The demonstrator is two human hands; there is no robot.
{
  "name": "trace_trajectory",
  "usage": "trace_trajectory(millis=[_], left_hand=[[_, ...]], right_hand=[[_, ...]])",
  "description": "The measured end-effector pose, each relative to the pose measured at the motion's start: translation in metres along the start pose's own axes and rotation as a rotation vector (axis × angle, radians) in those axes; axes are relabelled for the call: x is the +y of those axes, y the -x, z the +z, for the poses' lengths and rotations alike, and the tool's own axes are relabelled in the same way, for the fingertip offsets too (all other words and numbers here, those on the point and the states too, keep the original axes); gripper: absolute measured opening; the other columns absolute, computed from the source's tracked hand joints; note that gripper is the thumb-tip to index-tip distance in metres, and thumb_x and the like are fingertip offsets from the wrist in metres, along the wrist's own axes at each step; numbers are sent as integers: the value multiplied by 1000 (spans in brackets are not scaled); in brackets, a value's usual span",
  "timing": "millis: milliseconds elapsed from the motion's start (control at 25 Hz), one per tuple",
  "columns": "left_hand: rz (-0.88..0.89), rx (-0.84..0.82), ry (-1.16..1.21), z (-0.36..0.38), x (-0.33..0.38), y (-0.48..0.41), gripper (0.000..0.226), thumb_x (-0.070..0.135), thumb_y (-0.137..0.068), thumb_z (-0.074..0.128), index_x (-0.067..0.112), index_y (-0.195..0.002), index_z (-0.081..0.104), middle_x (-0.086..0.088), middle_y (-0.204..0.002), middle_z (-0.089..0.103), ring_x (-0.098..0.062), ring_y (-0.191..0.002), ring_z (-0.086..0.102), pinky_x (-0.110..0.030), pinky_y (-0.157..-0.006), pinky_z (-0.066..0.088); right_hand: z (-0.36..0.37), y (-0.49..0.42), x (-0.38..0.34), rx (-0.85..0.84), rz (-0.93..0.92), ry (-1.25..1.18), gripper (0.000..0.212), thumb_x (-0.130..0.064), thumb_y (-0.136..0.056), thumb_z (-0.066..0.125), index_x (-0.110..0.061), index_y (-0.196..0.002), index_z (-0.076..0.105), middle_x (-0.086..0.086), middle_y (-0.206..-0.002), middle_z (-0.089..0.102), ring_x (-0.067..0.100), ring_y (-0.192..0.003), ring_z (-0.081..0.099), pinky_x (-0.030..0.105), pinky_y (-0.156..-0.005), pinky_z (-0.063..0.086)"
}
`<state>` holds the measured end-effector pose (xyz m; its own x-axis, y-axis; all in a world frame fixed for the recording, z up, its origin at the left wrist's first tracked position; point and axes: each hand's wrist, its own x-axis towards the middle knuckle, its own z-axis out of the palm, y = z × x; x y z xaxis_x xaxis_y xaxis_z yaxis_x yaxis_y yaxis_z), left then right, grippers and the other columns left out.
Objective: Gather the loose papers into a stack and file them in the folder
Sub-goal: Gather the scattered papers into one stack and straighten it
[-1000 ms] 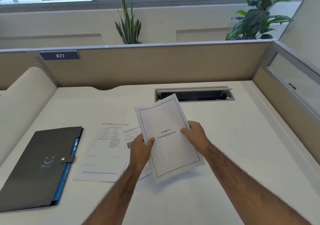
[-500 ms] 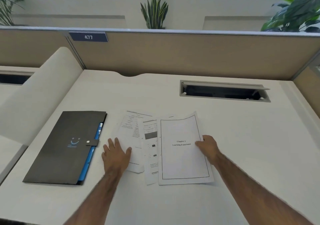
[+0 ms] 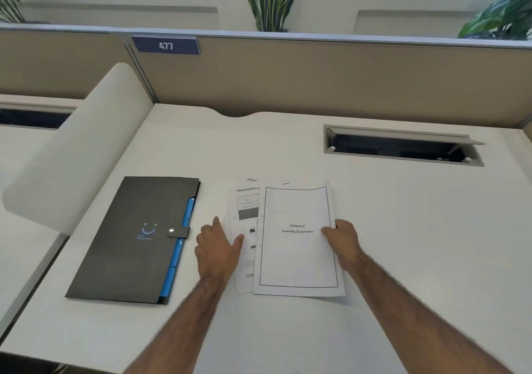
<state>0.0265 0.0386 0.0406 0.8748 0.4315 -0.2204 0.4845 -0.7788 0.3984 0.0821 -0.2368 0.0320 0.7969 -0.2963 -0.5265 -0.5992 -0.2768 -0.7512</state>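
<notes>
A white title page reading "Chapter 6 Learning Experience" (image 3: pixel 298 258) lies on top of the loose papers on the white desk (image 3: pixel 403 229). Printed sheets with tables (image 3: pixel 246 209) stick out from under its left side. My right hand (image 3: pixel 342 239) grips the title page's right edge, thumb on top. My left hand (image 3: pixel 218 247) presses against the left edge of the lower sheets, fingers partly spread. A closed dark grey folder (image 3: pixel 135 238) with a snap tab and blue inner dividers lies to the left, apart from the papers.
A recessed cable slot (image 3: pixel 403 146) with a raised flap sits in the desk at the back right. A tan partition (image 3: pixel 316 77) with a "477" tag closes the back. A curved white divider (image 3: pixel 77 155) rises at the left.
The title page was held up in both hands, then laid on the other sheets. My left hand has pushed the lower sheets to the right, under the title page.
</notes>
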Motion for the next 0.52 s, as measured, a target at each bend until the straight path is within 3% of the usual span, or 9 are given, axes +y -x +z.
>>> trace_trajectory(millis=[80, 200, 280, 360, 400, 480, 520], left_hand=[[-23, -58, 143, 0, 2, -7, 80, 48, -92, 67, 9, -153, 34, -16, -139, 46, -35, -131, 44, -49, -100, 47], [-18, -139, 316, 5, 5, -18, 54, 43, -92, 67, 9, -133, 56, -11, -127, 63, -31, -121, 57, -44, -95, 53], [-16, -205, 382, 7, 7, -24, 40, 47, -92, 67, 12, -110, 63, -2, -105, 69, -24, -101, 65, -34, -77, 54], [-7, -234, 487, 3, 7, -31, 41, 52, -90, 68, 13, -95, 60, 2, -89, 65, -20, -84, 62, -26, -62, 46], [-6, -223, 552, -1, 7, -36, 40, 50, -90, 69, 12, -102, 61, 2, -93, 67, -19, -85, 62, -23, -63, 47], [14, -176, 625, -5, 4, -48, 37, 36, -98, 64, 13, -126, 59, 1, -111, 68, -20, -103, 64, -28, -82, 53], [47, -168, 618, -5, 3, -52, 31, 28, -103, 56, 11, -129, 58, 1, -114, 66, -22, -109, 63, -31, -89, 51]], right_hand=[[10, 5, -2, 25, -4, 8, 4, -6, -85, 54, -4, -84, 58, 7, -80, 54, 23, -67, 45, 28, -55, 35], [26, 11, -6, 95, -39, -3, 6, -8, -86, 53, -3, -88, 57, 7, -83, 57, 23, -66, 47, 29, -55, 37], [35, 15, -9, 117, -48, -8, 14, -9, -88, 52, -5, -97, 61, 6, -90, 63, 23, -70, 53, 29, -56, 40], [41, 17, -11, 125, -49, -25, 23, -8, -88, 50, -9, -106, 63, 4, -96, 65, 20, -73, 57, 27, -56, 41], [44, 19, -11, 129, -51, -34, 27, -7, -88, 48, -11, -110, 63, 2, -96, 65, 18, -73, 58, 26, -55, 41], [49, 21, -13, 144, -44, -58, 39, -2, -86, 42, -15, -117, 62, -3, -96, 64, 16, -76, 61, 25, -56, 43], [51, 22, -14, 154, -37, -72, 46, 0, -84, 39, -16, -121, 62, -3, -100, 65, 19, -80, 63, 25, -57, 44]])
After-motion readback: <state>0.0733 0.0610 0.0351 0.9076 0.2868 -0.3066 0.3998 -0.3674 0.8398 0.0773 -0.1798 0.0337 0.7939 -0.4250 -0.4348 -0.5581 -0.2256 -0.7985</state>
